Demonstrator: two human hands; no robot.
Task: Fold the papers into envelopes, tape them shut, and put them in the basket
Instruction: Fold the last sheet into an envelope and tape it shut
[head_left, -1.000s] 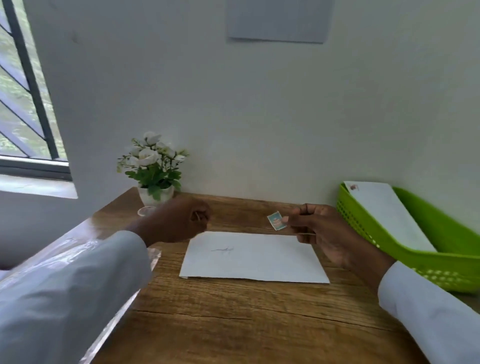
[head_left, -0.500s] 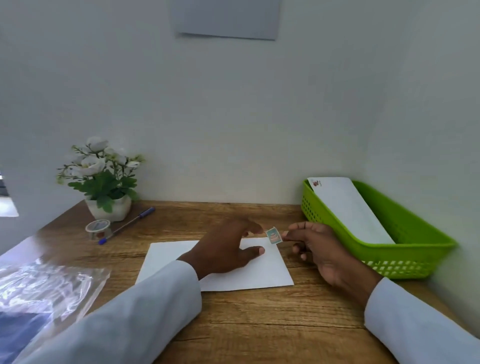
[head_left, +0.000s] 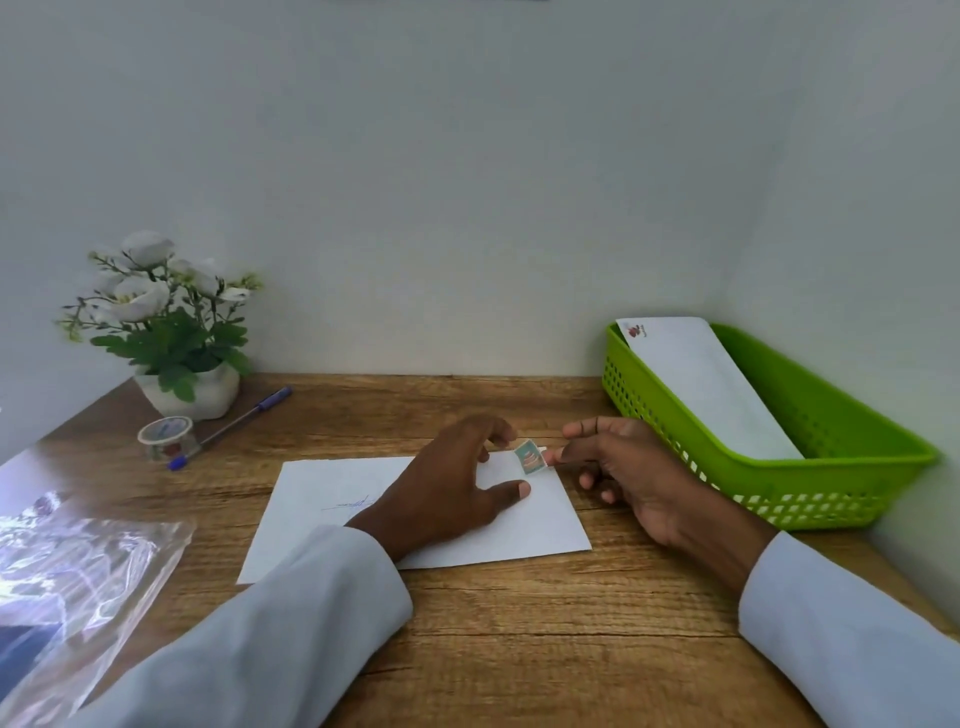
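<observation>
Envelope (head_left: 540, 519) partly hidden beneath left hand (head_left: 457, 488).

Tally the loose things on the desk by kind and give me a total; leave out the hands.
Envelopes: 2, one on the desk, one in the basket
Green basket: 1
Sticker: 1
Tape roll: 1
Blue pen: 1
Potted white flowers: 1
Clear plastic bag: 1
Total: 8

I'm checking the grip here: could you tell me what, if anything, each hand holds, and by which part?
The right hand pinches a small sticker by its right edge. The left hand holds nothing; it rests on the envelope.
</observation>
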